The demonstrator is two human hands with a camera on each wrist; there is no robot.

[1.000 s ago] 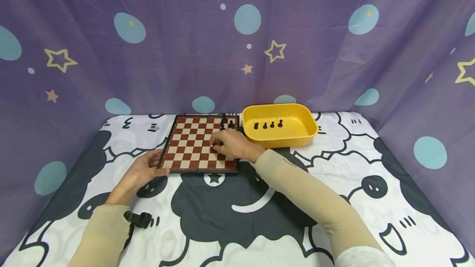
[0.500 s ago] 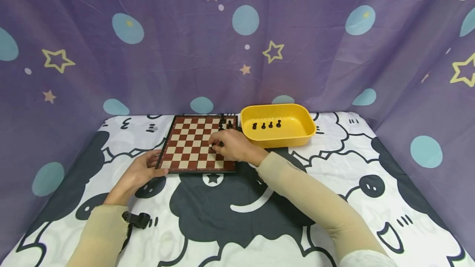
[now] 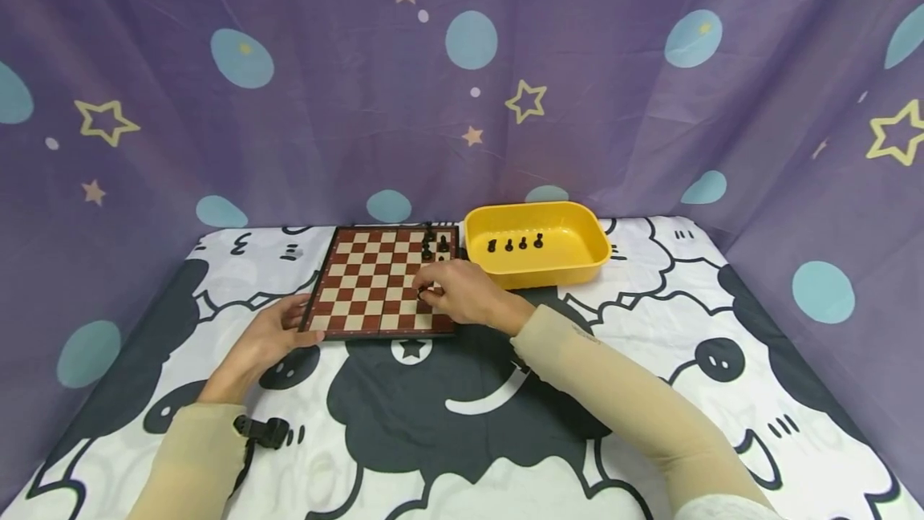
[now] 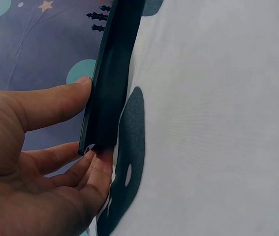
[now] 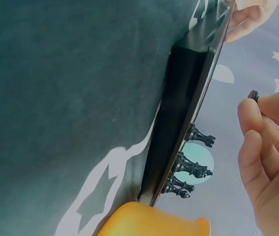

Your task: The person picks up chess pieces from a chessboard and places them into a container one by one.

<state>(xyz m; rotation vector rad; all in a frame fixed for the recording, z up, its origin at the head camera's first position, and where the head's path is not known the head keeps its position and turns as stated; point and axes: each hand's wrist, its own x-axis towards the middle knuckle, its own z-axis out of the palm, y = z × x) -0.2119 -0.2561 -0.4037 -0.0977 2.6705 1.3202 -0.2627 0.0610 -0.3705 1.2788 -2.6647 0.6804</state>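
Observation:
My left hand (image 3: pixel 277 333) holds the near left corner of a brown-and-cream chessboard (image 3: pixel 361 279). In the left wrist view, the thumb lies on the board's dark edge (image 4: pixel 112 73), and the other fingers reach beneath it. Over the right half of the board, my right hand (image 3: pixel 462 289) pinches a small black chess piece (image 5: pixel 254 96) between thumb and fingertip; its kind is mostly hidden. Several black chess pieces stand at the board's far right, among them a rook (image 5: pixel 202 136) and a king (image 5: pixel 193 166).
Right of the board sits a yellow tray (image 3: pixel 537 275) with several black chess pieces (image 3: pixel 523 243) inside. A sheep-patterned cloth (image 3: pixel 390 432) covers the table. Behind rises a purple curtain (image 3: pixel 325 103).
My right hand has drawn slightly right and toward me over the board, still pinching the piece, uncovering more of the standing pieces. My left hand keeps its hold. The head view has shifted slightly.

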